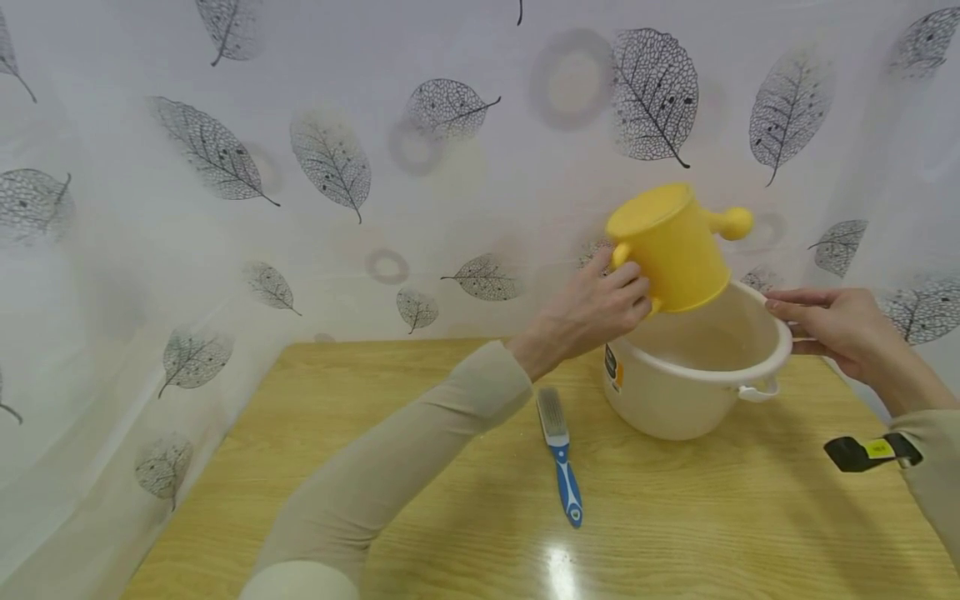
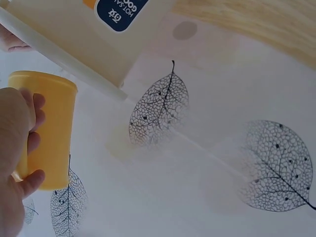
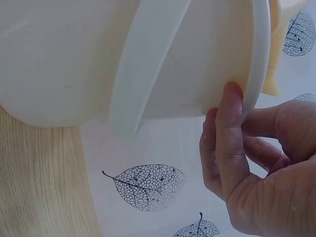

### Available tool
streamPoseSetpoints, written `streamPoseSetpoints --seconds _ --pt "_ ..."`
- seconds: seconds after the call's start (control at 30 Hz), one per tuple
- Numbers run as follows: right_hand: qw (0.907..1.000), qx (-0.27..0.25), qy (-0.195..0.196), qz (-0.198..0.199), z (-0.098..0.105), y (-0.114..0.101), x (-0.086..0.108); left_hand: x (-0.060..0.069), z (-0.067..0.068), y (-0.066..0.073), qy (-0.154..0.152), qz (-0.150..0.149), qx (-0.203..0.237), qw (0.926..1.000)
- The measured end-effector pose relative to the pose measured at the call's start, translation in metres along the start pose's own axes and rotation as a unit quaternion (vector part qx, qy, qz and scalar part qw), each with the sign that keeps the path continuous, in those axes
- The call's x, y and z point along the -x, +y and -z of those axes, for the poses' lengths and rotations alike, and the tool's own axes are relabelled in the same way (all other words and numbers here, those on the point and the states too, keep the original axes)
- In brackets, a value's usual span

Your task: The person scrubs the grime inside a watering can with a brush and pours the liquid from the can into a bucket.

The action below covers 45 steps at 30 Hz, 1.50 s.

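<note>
My left hand (image 1: 600, 304) grips the handle of a yellow watering can (image 1: 675, 250). The can is held tipped above the white bucket (image 1: 675, 400), its flat closed end upward and its ball-ended spout toward the right. In the left wrist view, fingers wrap through the handle against the can (image 2: 54, 128). My right hand (image 1: 843, 325) pinches the bucket's rim at the right side. The right wrist view shows its fingers (image 3: 229, 133) on the outer wall of the bucket (image 3: 197, 59), just below the rim. The inside of the bucket is only partly visible.
A brush (image 1: 561, 458) with a blue and white handle lies on the wooden table (image 1: 375, 400) left of the bucket. The bucket's white carrying handle (image 1: 759, 390) hangs at its front right. A leaf-patterned curtain (image 1: 390, 192) borders the table at the back and left.
</note>
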State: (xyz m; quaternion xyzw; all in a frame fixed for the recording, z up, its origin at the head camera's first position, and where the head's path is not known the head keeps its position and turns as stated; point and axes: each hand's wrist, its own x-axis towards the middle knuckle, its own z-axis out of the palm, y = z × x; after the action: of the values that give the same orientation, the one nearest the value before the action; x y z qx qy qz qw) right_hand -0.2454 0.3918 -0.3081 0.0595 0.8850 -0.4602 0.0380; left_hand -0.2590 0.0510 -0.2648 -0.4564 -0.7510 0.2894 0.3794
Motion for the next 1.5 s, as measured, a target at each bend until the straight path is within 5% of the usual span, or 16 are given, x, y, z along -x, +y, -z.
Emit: streamPoseSetpoints --seconds 1.03,1.5 --pt "1.0000 -0.001 -0.001 -0.007 -0.0009 -0.0022 0.0018 -0.0007 -0.0013 0.0003 -0.012 -0.016 -0.016 0.9997" --pt "0.9999 -0.007 -0.006 -0.006 -0.0002 -0.0035 0.0029 -0.0021 0.0001 0.0015 0.008 -0.013 -0.019 0.9997"
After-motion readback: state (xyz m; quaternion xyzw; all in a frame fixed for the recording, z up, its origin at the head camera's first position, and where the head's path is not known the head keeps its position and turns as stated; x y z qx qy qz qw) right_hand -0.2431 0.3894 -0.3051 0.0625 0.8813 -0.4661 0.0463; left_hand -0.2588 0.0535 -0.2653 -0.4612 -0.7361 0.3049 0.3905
